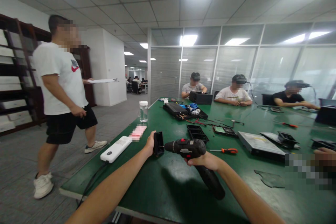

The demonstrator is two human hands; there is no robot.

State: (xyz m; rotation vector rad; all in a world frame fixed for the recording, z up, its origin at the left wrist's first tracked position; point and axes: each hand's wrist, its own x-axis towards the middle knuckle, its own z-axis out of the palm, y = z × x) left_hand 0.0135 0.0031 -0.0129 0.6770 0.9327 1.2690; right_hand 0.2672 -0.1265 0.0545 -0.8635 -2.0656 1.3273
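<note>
My left hand (150, 142) grips a small black plastic frame-like part (159, 144), held on edge above the green table (141, 182). In my right hand (206, 161) is a black cordless drill (187, 147), its handle slanting down to the right. The drill's tip points left at the black part; whether it touches cannot be made out. Behind the drill lies a black tray-like part (197, 133) with compartments. An orange-handled screwdriver (229, 151) rests right of the drill, near an opened device with a green board (224, 131).
A white power bank (116, 149) with a cable, a pink-and-white item (138, 132) and a clear jar (143, 112) stand along the left edge. A silver disc drive (259, 145) lies to the right. Several people sit opposite; a person (61, 73) with a clipboard walks at left.
</note>
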